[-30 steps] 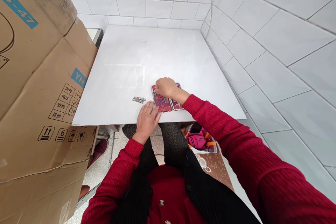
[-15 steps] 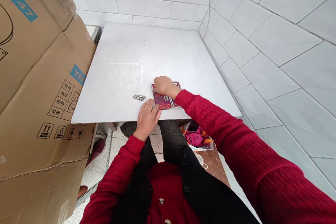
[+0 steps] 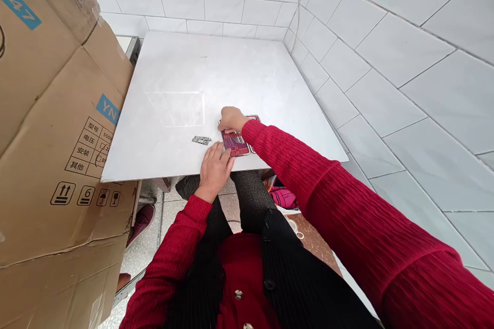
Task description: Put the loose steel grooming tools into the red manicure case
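Note:
A manicure set case (image 3: 240, 149) lies unfolded near the front edge of the white table, dark red inside with several slim metal tools in a row. My left hand (image 3: 214, 168) rests flat at the case's near left corner, its thumb on the rim and its fingers stretched out. Over the far left part of the case is my right hand (image 3: 231, 119), fingers curled together; what they hold, if anything, is hidden. My right forearm covers much of the case's right half. Left of the case lie silvery nail clippers (image 3: 201, 140), beside my left fingertips.
A large cardboard box (image 3: 57, 164) stands along the left side of the table (image 3: 247, 72). Tiled walls border the back and right. Below the table on the right are a pink item (image 3: 283, 197) and a brown surface (image 3: 314, 241). A shoe (image 3: 142, 222) shows at lower left.
The view has shifted slightly. My right hand stays curled over the far left of the case, a little nearer its far edge. My left hand keeps its place at the near corner.

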A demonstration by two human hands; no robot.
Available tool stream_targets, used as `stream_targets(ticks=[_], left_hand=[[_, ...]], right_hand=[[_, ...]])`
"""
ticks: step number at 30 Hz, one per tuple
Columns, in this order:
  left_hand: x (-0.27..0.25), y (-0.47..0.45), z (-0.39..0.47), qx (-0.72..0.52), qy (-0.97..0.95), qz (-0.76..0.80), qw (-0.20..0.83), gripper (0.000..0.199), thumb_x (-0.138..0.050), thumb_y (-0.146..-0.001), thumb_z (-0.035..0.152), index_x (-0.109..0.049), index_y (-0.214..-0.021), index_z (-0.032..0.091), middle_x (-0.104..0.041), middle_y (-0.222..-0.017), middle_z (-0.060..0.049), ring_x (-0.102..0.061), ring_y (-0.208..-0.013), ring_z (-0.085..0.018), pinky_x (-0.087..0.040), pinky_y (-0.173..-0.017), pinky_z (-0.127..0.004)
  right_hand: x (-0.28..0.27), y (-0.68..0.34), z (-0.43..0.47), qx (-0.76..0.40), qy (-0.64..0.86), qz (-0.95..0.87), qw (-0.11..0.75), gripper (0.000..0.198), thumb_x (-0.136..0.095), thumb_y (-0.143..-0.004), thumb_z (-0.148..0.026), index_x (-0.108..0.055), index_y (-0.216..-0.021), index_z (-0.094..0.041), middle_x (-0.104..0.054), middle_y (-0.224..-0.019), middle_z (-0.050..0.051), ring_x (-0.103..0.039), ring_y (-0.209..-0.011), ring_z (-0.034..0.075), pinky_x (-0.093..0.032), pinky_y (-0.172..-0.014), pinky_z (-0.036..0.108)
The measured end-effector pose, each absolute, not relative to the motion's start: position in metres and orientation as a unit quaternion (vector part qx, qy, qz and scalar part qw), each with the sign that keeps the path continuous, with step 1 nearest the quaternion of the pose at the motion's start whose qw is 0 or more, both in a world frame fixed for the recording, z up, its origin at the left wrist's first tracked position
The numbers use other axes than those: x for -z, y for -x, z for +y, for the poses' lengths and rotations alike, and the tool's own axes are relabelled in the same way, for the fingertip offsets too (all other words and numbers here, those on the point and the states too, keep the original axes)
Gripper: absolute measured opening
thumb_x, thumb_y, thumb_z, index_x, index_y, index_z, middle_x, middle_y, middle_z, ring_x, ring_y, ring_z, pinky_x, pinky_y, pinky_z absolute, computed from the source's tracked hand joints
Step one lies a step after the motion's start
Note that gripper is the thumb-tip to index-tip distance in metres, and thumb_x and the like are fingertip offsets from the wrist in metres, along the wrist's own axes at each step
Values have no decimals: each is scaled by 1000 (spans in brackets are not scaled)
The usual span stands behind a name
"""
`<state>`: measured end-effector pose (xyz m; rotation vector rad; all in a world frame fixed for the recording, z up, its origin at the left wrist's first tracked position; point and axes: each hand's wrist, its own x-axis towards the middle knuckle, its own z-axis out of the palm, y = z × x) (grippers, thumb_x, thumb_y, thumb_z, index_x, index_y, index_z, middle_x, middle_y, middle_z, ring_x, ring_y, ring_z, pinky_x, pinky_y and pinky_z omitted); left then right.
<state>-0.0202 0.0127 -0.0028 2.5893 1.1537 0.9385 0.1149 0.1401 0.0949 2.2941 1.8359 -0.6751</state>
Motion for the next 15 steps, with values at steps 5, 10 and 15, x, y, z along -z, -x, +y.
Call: stream_targets(ticks=[5,10,15], left_hand=[[4,20,13,-315,-866,382,73,32,-52,-103,34,-69,-123,16,-63,-139,-20,-54,-139,-35,-46,-113,-57],[3,21,13,-308,-871,380,44,31,-53,-103,34,-69,-122,16,-64,-138,-20,-56,-136,-35,-48,-112,-55],[0,21,11,-289,-877,384,26,33,-51,-104,33,-69,-123,12,-64,-138,-22,-56,-137,-35,-48,-113,-53]], right_hand=[[-86,-126,135,192,-759,623,12,9,-70,-79,-19,-74,-74,-13,-68,-59,6,-69,-67,21,-59,-80,33],[-83,-131,143,203,-758,619,-12,14,-67,-80,-19,-73,-69,-12,-68,-60,8,-66,-63,21,-61,-78,34],[-82,-129,148,188,-753,630,-12,12,-70,-78,-20,-72,-70,-12,-65,-56,7,-65,-62,22,-61,-75,34]])
